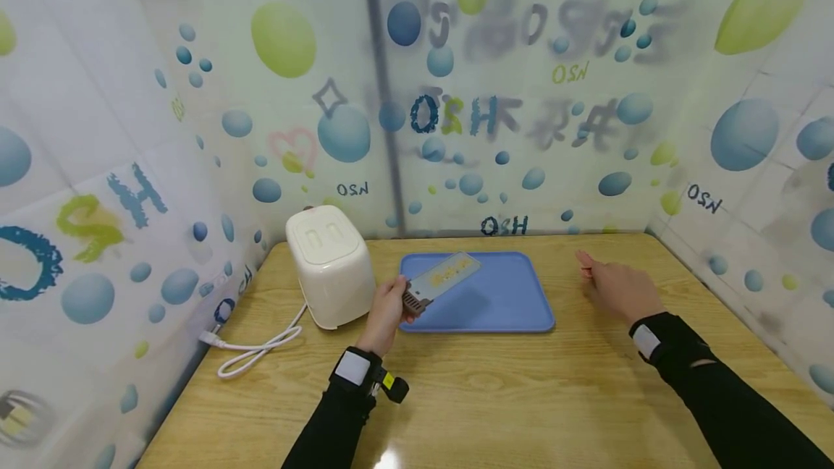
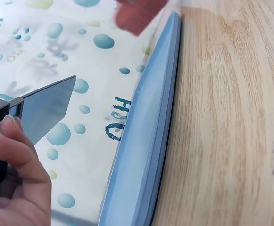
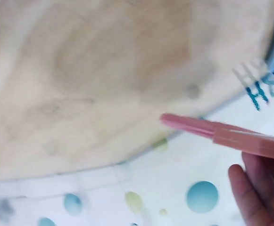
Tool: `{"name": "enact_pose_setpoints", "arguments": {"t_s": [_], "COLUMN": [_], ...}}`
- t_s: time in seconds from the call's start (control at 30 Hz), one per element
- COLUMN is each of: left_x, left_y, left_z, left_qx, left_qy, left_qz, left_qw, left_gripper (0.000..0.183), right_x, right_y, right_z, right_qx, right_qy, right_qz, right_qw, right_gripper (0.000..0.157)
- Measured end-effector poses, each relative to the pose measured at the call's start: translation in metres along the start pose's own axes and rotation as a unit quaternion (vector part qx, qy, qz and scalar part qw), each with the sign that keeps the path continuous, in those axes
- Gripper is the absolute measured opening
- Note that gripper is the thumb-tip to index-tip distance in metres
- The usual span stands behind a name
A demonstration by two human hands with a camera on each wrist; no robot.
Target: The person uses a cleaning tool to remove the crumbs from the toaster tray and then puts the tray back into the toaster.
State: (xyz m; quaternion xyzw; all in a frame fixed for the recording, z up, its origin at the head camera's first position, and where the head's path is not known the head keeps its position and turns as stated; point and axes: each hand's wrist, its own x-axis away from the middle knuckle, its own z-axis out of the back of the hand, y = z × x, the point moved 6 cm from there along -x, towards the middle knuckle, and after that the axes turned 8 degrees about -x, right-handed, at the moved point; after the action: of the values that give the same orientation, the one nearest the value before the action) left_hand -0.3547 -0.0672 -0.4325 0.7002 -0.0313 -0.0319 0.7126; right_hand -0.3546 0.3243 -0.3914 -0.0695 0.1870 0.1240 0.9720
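Note:
My left hand (image 1: 386,313) grips the dark, slotted end of a flat rectangular plate (image 1: 448,275) with yellowish marks on its pale face. The plate tilts above the left part of a blue tray (image 1: 502,302). In the left wrist view the thumb and a finger close round the slotted end (image 2: 1,117). My right hand (image 1: 622,289) is over the table to the right of the tray. It holds a flat pink-red object (image 3: 250,140) with a thinner tapered end; the object's kind is unclear. Most of that hand is cut off in the right wrist view.
A white toaster (image 1: 335,281) with a two-slot top stands left of the tray. Its white cord (image 1: 260,349) lies looped on the wooden table (image 1: 495,396), the plug toward the left edge. Patterned cloth walls (image 1: 495,187) enclose the back and sides.

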Motion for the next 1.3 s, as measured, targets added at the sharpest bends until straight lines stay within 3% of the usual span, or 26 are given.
{"name": "enact_pose_setpoints", "arguments": {"t_s": [0.17, 0.33, 0.6, 0.73, 0.93, 1.1, 1.3], "left_x": [0.001, 0.003, -0.001, 0.0, -0.001, -0.002, 0.001], "left_y": [0.0, 0.001, -0.005, -0.006, -0.005, -0.008, -0.007], "left_z": [0.001, 0.0, 0.0, 0.0, 0.002, 0.003, 0.002], "left_qx": [0.0, -0.006, -0.014, -0.019, -0.03, -0.043, -0.051], "left_qy": [0.001, -0.001, 0.003, 0.006, 0.006, 0.004, 0.008], "left_qz": [-0.001, -0.007, -0.002, 0.009, 0.005, 0.009, 0.008], "left_qw": [1.0, 1.0, 0.9999, 0.9998, 0.9995, 0.999, 0.9986], "left_gripper": [0.044, 0.045, 0.039, 0.038, 0.037, 0.038, 0.038], "right_x": [-0.02, -0.037, -0.062, -0.069, -0.078, -0.084, -0.089], "right_y": [-0.028, -0.054, -0.082, -0.094, -0.118, -0.138, -0.159], "right_z": [0.033, 0.059, 0.083, 0.088, 0.09, 0.083, 0.067], "right_qx": [-0.037, -0.106, -0.243, -0.321, -0.44, -0.507, -0.533], "right_qy": [0.04, 0.047, 0.068, 0.054, 0.019, -0.029, -0.074], "right_qz": [0.015, 0.009, -0.027, -0.048, -0.064, -0.069, -0.078], "right_qw": [0.998, 0.993, 0.967, 0.944, 0.896, 0.859, 0.839], "right_gripper": [0.019, 0.025, 0.038, 0.04, 0.035, 0.032, 0.034]}}
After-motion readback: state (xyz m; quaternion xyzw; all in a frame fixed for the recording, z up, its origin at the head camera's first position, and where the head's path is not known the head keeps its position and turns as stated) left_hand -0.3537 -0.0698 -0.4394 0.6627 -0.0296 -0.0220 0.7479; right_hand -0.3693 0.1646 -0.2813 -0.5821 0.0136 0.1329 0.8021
